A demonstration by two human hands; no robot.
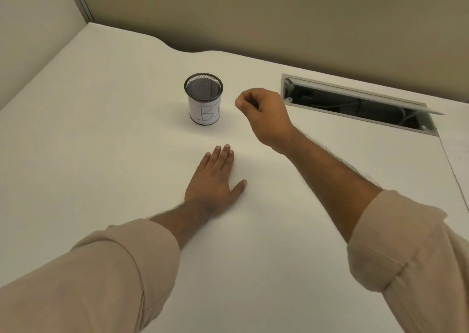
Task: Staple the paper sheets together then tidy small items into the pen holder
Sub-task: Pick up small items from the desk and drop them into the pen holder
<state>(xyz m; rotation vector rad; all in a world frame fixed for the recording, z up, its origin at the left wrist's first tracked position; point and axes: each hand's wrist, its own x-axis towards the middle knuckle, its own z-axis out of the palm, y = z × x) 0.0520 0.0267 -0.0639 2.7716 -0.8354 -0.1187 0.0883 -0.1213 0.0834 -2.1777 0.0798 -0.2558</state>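
A black mesh pen holder (203, 99) stands upright on the white desk (101, 155), wrapped in a white label with handwritten letters. A thin dark item shows inside it against the far wall. My right hand (264, 115) hovers just right of the holder, fingers curled and thumb pinched against the forefinger; whether anything is pinched there is too small to tell. My left hand (215, 180) lies flat on the desk, palm down, fingers together, nearer to me than the holder. No paper sheets or stapler are visible.
An open cable slot (360, 104) with a raised grey flap and dark cables inside is cut into the desk at the right rear. Beige partition walls (279, 20) close the back and left. A desk seam (454, 175) runs along the right.
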